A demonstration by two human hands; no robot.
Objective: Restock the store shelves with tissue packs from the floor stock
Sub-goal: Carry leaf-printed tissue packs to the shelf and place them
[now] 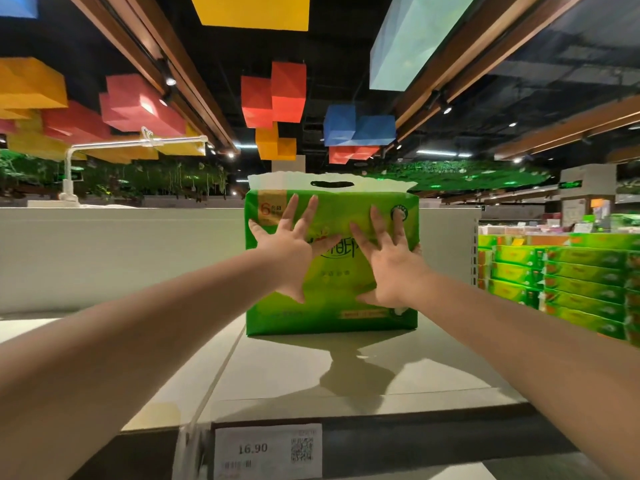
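The left hand (289,249) and right hand (389,263), fingers spread flat, pressed the tissue pack's (330,317) front, likely pushing it upright toward the back of the shelf (398,372).

Tissue pack (330,271): glossy green plastic wrap. Shelf (346,368): smooth matt surface. Price label (267,450): paper.

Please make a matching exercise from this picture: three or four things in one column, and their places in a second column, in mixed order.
Things:
1. tissue pack
2. price tag
3. stacked green packs
4. left hand

Places:
A. on the shelf's front edge
B. far right, on other shelving
C. upright on the shelf top
D. spread flat on the pack's front

Pairs: 1-C, 2-A, 3-B, 4-D
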